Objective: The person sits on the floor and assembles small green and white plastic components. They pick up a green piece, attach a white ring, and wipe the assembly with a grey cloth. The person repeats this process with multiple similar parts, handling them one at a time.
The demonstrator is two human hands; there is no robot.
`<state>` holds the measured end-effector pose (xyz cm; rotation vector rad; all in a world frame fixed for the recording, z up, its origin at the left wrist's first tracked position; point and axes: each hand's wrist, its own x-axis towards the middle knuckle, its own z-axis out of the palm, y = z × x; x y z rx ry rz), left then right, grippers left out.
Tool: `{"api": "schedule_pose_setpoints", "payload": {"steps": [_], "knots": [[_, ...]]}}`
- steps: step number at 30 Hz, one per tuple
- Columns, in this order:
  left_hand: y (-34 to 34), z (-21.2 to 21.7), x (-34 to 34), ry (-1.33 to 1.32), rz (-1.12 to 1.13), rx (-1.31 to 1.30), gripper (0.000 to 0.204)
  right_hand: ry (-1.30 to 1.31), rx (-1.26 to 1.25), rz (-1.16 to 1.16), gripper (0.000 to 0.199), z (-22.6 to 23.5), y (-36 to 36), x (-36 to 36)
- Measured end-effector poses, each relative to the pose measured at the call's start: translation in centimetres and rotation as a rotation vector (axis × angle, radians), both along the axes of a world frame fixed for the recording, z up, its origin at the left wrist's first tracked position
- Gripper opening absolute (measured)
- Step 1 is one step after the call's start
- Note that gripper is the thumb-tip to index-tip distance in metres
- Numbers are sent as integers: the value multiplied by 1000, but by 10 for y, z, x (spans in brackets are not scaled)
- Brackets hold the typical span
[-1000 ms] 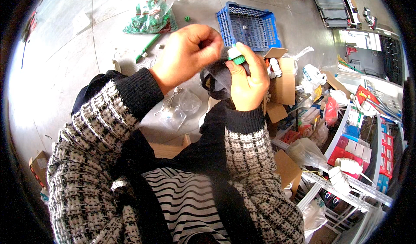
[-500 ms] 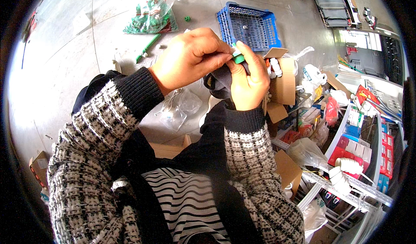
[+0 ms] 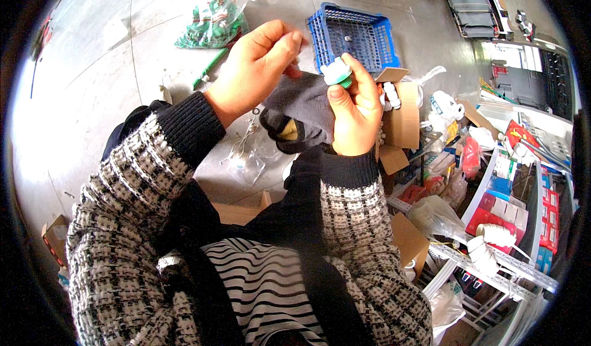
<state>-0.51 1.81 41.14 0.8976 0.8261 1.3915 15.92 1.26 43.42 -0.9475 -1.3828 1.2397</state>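
Observation:
My right hand (image 3: pixel 358 115) pinches a small green pipe plug (image 3: pixel 346 83) between thumb and fingers. White material (image 3: pixel 335 70), perhaps thread tape, covers its upper end. To the left and slightly higher, my left hand (image 3: pixel 253 69) is closed, thumb pressed on the curled fingers; whatever they hold, if anything, is hidden. The two hands are apart. Between and below them lies dark grey cloth (image 3: pixel 301 103), with a black and yellow item (image 3: pixel 287 131) at its lower edge.
A blue plastic crate (image 3: pixel 389 41) stands beyond my hands. Left of it are a clear bag of green fittings (image 3: pixel 212 26) and a green tube (image 3: pixel 210 68). An open cardboard box (image 3: pixel 403 115) with white fittings and a cluttered metal shelf (image 3: pixel 520 287) stand at the right.
My left hand has moved up and left, away from the plug. My right hand stays nearly in place, and more of the white material now shows.

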Motion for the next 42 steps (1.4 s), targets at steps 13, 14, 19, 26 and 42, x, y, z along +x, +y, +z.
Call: {"api": "schedule_pose_setpoints", "payload": {"steps": [13,14,19,26,42], "knots": [[-10,13,3,325,-23,294,19,179,-173,87,48,-5,5,8],[-11,13,4,323,-18,284,19,195,-183,85,48,-5,5,7],[-12,8,8,349,30,299,18,229,-186,79,47,-5,4,2],[-9,6,7,284,-21,253,16,221,-191,60,45,-8,5,2],[-9,3,14,146,-46,149,15,180,-159,25,42,-10,5,2]]}}
